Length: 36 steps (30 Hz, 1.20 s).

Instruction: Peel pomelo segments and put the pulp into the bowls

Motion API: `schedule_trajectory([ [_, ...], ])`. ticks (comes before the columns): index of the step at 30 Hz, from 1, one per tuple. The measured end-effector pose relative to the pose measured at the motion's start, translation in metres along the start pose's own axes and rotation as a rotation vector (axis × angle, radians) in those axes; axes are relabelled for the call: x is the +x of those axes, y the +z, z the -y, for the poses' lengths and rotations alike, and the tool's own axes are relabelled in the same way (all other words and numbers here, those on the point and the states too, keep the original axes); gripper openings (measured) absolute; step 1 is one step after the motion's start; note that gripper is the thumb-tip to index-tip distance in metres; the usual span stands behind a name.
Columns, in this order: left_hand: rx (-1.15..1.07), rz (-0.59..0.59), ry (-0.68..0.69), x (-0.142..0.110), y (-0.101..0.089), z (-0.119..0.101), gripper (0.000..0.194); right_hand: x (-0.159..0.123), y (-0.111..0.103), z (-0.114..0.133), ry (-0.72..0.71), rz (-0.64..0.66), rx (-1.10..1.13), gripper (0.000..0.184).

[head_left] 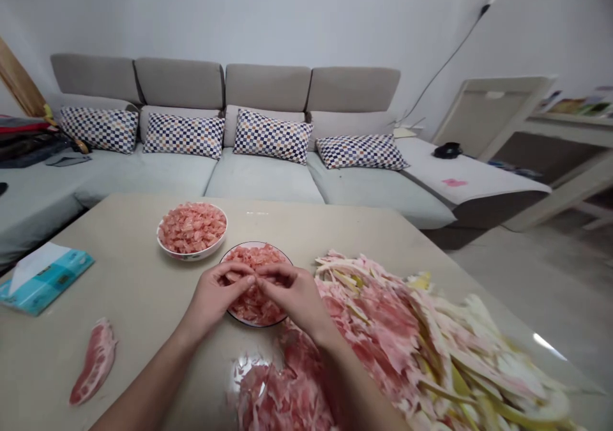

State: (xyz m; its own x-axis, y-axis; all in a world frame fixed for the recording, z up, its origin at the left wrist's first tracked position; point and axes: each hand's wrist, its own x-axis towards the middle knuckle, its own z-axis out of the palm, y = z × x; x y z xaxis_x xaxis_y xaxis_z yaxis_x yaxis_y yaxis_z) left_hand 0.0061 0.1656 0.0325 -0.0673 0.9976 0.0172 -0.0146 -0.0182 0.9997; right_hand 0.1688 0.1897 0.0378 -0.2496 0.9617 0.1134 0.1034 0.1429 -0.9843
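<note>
My left hand [215, 297] and my right hand [292, 297] meet at the fingertips above a round plate [258, 244] heaped with pink citrus pulp, probably pomelo. Both seem to pinch a small piece of pulp, though my fingers hide most of it. Behind the plate stands a white bowl [191, 253] full of the same pink pulp. A large pile of pink and yellow-white peeled membranes [378, 335] lies against my right hand and forearm, and more spreads below the plate. An unpeeled pink segment [96, 361] lies on the table to the left.
The beige table [129, 284] holds a blue tissue box [45, 278] at its left edge. Beyond the far edge stands a grey sofa [263, 179] with checkered cushions. The floor and a low white shelf unit show at the right.
</note>
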Motion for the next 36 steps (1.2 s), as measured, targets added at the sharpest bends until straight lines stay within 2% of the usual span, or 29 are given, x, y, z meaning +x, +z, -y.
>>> schedule_trajectory([
  [3,-0.011,0.052,-0.018,0.001,0.000,-0.002,0.022,0.005,-0.008,0.000,0.110,0.069,0.123,0.022],
  [5,0.043,0.048,-0.006,0.003,0.000,-0.002,0.024,0.007,-0.013,-0.001,0.123,0.092,0.157,0.023],
  [7,0.134,0.009,0.025,0.009,-0.001,-0.002,0.025,0.008,-0.017,-0.001,0.064,0.055,0.119,0.022],
  [9,0.202,-0.027,0.060,0.019,-0.001,-0.003,0.025,0.008,-0.018,-0.002,-0.041,-0.036,0.013,0.019],
  [11,0.247,-0.022,0.085,0.031,0.000,-0.007,0.023,0.008,-0.018,-0.003,-0.147,-0.102,-0.106,0.019],
  [14,0.284,0.012,0.103,0.044,0.002,-0.015,0.021,0.005,-0.018,-0.004,-0.253,-0.091,-0.227,0.032],
  [17,0.265,0.037,0.083,0.047,0.003,-0.025,0.028,0.004,-0.018,-0.003,-0.290,-0.086,-0.280,0.036],
  [22,0.152,0.047,0.030,0.043,-0.002,-0.032,0.035,0.005,-0.017,-0.004,-0.393,-0.151,-0.332,0.027],
  [25,0.044,0.026,-0.020,0.038,-0.003,-0.029,0.036,0.006,-0.011,-0.005,-0.405,-0.136,-0.351,0.022],
  [30,-0.199,0.011,-0.093,0.018,0.008,-0.020,0.035,0.002,0.003,-0.006,-0.392,-0.059,-0.331,0.045],
  [36,-0.488,0.037,-0.158,0.000,0.012,-0.018,0.021,-0.003,0.008,-0.010,-0.453,-0.073,-0.391,0.028],
])
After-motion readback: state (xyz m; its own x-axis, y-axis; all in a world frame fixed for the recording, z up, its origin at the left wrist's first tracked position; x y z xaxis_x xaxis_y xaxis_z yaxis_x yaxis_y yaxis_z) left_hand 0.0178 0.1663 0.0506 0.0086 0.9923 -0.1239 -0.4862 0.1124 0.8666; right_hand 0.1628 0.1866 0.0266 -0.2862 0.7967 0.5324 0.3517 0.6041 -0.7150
